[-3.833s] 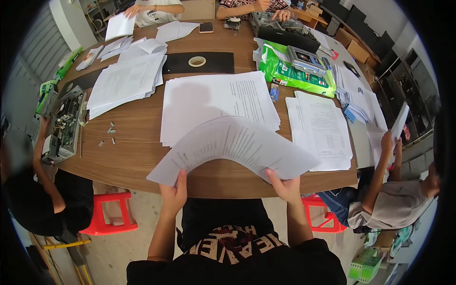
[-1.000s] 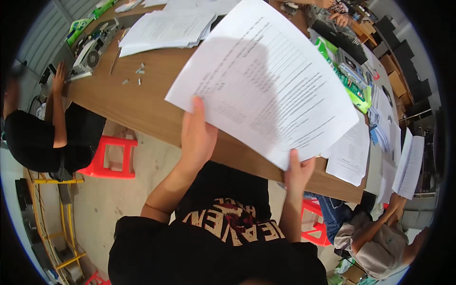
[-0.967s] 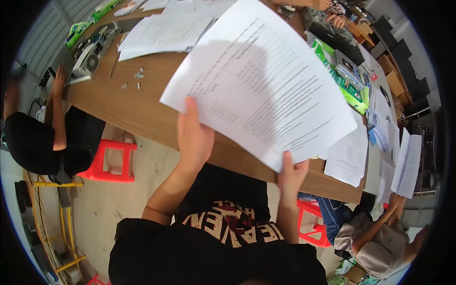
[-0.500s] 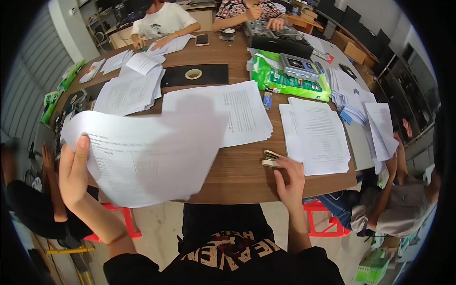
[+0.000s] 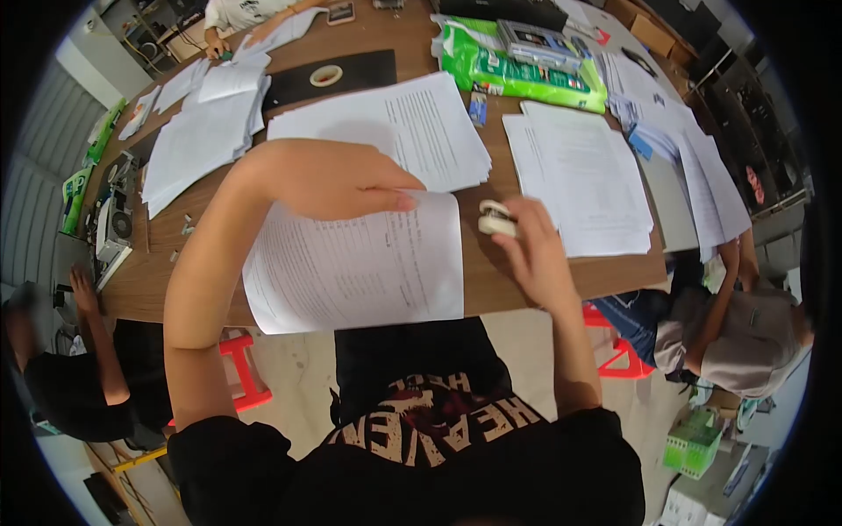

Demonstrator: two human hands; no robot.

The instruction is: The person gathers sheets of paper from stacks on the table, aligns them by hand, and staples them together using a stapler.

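Observation:
My left hand is bent over the top of some printed sheets, gripping their upper edge with thumb and fingers. The sheets are tilted, hanging over the table's near edge in front of me. To their right, my right hand has its fingers closed on a small white stapler, which is apart from the paper. Beyond the held sheets lies a stack of printed pages. Another paper stack lies to the right of the stapler.
Across the wooden table are a roll of tape on a black board, a green plastic package, and more papers at left. Other people sit around it; a person's hand holds papers at the right. Red stools stand below.
My left hand swung inward, turning the sheets and bringing them in front of me. My right hand lifted the stapler off the table. The camera view tilted downward.

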